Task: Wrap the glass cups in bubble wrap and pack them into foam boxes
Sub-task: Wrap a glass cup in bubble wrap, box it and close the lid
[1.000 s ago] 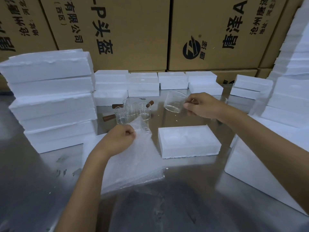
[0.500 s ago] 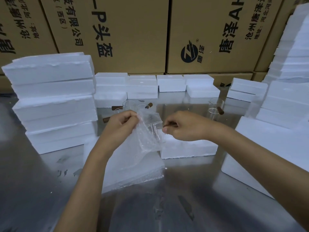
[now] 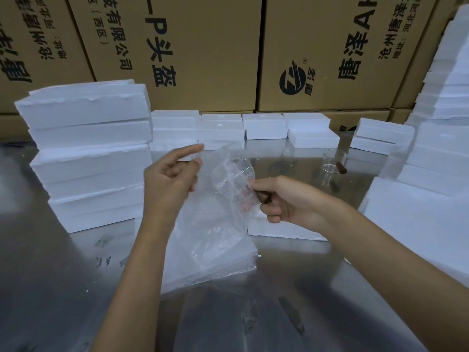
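The right hand's (image 3: 286,201) grip pinches the brown handle of the clear glass cup (image 3: 234,177), held above the steel bench (image 3: 291,288). The left hand (image 3: 168,179) grips the translucent bubble wrap sheet (image 3: 215,224). Best roll snugly, covering the rim.

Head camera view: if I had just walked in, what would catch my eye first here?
Probably the clear glass cup held up at the centre, half hidden in a crinkled sheet of clear bubble wrap. The right hand grips its brown handle while the left hand pinches the wrap's top edge. Around them, white foam boxes stand stacked on the shiny metal table, before tall brown cartons.
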Motion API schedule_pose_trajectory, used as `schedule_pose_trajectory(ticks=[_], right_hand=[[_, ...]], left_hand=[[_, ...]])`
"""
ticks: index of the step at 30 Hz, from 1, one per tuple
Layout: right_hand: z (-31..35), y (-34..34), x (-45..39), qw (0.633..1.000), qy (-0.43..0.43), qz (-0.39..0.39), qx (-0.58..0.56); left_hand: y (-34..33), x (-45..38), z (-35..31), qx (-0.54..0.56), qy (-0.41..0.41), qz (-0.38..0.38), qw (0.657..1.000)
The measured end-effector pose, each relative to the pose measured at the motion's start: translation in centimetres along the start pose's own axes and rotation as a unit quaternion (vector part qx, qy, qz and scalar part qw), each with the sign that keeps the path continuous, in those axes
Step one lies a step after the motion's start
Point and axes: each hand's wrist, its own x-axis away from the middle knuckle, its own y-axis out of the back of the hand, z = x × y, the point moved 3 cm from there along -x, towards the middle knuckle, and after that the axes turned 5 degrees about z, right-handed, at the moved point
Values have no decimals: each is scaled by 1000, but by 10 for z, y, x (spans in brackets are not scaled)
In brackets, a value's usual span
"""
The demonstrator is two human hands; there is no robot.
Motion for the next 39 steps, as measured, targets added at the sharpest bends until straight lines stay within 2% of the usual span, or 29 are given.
schedule_pose_trajectory(ticks=[3,5,7,10,12,14,17,20,23,27,32,36,39], right_hand=[[-2,1,7,997,25,11,-65],[-4,1,10,989,55,6,-137],[-5,1,13,976,86,3,-201],[-8,0,17,958,128,-18,-254],[-10,1,19,950,149,-47,-270],[-11,2,21,940,165,-77,-288],[-11,6,22,919,191,-98,-330],[-15,4,24,918,174,-78,-347],[-21,-1,25,932,141,-49,-330],[-29,-2,25,945,115,-24,-306],[-30,0,28,987,84,-34,-134],[-28,1,30,994,93,-33,-52],[-31,5,27,994,74,-79,10]], left_hand=[[11,0,5,-71,-39,-145,986],[11,1,7,-114,-36,-181,976],[7,0,13,-88,29,-178,980],[1,0,26,51,212,-128,968],[-3,3,31,95,284,-42,953],[-4,5,32,133,311,9,941],[-6,7,36,218,361,18,907],[-18,8,35,259,380,114,881],[-29,10,33,264,364,168,877],[-28,11,35,238,344,124,900],[-26,11,31,207,316,151,913],[-34,16,25,147,302,181,924],[-36,19,20,133,291,190,928]])
